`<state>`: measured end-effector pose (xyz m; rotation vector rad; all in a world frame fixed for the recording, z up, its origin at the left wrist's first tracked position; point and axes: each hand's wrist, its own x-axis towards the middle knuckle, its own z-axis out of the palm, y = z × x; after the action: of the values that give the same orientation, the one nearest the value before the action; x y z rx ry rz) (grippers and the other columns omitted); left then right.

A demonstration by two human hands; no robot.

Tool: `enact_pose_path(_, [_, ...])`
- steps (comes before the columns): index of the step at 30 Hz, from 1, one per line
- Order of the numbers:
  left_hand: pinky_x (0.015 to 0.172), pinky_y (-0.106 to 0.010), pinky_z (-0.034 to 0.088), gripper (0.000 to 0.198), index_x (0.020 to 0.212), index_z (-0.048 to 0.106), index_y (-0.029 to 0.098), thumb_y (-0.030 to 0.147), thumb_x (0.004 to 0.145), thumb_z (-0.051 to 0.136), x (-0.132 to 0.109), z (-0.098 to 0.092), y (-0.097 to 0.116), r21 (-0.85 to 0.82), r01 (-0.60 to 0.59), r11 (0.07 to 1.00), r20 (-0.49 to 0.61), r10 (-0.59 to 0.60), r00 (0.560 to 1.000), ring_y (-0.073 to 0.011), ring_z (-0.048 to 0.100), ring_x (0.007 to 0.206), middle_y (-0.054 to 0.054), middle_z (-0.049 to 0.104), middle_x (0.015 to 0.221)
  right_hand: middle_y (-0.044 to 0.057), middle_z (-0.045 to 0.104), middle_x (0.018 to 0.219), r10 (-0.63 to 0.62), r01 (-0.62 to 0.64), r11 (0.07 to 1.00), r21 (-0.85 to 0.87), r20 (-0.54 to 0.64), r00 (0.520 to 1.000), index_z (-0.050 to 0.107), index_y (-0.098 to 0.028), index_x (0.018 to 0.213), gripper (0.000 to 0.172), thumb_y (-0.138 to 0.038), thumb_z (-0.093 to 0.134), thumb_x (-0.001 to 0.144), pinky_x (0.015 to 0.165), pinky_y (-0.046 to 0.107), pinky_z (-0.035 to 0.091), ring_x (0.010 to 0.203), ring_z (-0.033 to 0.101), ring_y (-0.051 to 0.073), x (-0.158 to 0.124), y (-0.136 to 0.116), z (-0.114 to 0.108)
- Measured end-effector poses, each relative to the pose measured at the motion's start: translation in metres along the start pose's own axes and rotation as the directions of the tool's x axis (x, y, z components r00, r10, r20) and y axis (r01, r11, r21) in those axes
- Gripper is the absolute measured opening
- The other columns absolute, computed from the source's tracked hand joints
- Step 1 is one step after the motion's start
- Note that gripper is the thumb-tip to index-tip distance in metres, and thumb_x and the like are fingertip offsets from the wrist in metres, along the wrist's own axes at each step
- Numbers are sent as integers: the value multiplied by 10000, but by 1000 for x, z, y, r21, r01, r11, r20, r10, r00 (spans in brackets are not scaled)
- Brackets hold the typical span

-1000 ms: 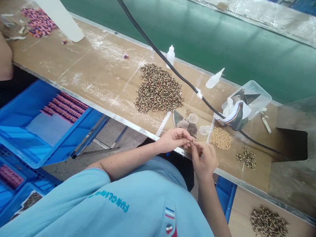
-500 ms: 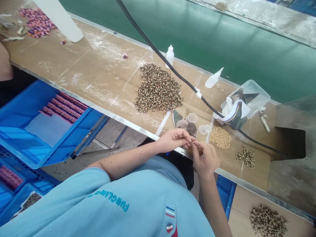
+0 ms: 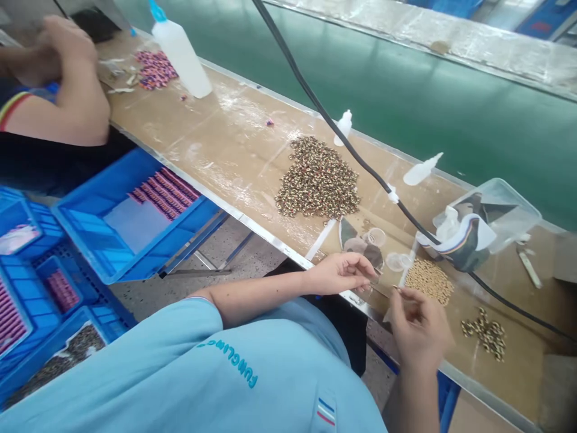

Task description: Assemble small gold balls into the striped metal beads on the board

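Observation:
My left hand (image 3: 341, 273) hovers at the table's front edge, fingers loosely curled, with a gap between thumb and forefinger and nothing visible in them. To its right, my right hand (image 3: 420, 325) pinches a small piece (image 3: 396, 288) between thumb and forefinger; it is too small and blurred to name its kind. Just beyond my right hand lies a heap of small tan beads (image 3: 428, 281). A camouflage cloth scrap (image 3: 366, 249) lies behind my left hand, beside small clear round cups (image 3: 398, 261). Farther back is a big pile of small gold-and-dark pieces (image 3: 318, 180).
A few similar pieces (image 3: 485, 335) lie at right. White squeeze bottles (image 3: 422, 171), a clear plastic box (image 3: 514, 210) and a large bottle (image 3: 183, 57) stand along the back. A black cable (image 3: 324, 114) crosses above. A co-worker's arm (image 3: 83, 90) is at left, near blue crates (image 3: 108, 240).
My hands were together at the fingertips and have parted; the right moved right with the small piece. The camera view has shifted, showing more of the co-worker's arm at left.

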<state>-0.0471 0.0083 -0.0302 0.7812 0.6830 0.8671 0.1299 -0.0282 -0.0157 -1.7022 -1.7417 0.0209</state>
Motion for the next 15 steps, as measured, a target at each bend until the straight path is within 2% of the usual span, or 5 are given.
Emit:
enact_pose_path(3, [681,-260,514,328,802,580,121,340,648,771,-2,0,0,22,-13,1000,-16,13,1000,-101,609,666,-16,616,736,4,556,525,281,-276,957,-85,59,958,642,-188,766,313,-497,600,737,496,285,390,489,507,148,-2,34,-14])
enact_pose_path(6, [670,-251,513,280,787,568,123,310,678,746,-4,0,-1,52,-39,998,-19,40,999,-99,602,657,-3,593,709,29,584,554,431,-425,901,-86,60,900,637,-206,762,327,-525,583,712,497,334,420,520,553,200,-9,70,-27])
enact_pose_path(11, [626,-211,491,92,800,576,124,190,764,629,-5,-12,9,304,-134,943,-83,166,983,-82,561,630,-8,584,710,64,614,619,504,-510,854,-105,-78,860,646,-267,751,234,-483,613,667,533,421,457,587,592,271,-19,100,-40])
enact_pose_path(13, [660,-215,480,28,795,592,133,155,782,582,-5,-23,23,507,-173,844,-173,296,939,-90,559,671,-20,603,743,65,621,634,492,-497,862,-97,-76,867,652,-282,765,227,-480,612,662,526,434,456,577,589,275,-21,103,-42])
enact_pose_path(15, [705,-236,472,45,786,604,143,137,783,560,-4,-37,39,695,-134,707,-265,425,866,-112,567,726,-30,619,782,67,624,654,471,-478,874,-90,-84,878,660,-280,817,255,-480,599,671,523,432,454,574,586,270,-20,102,-42])
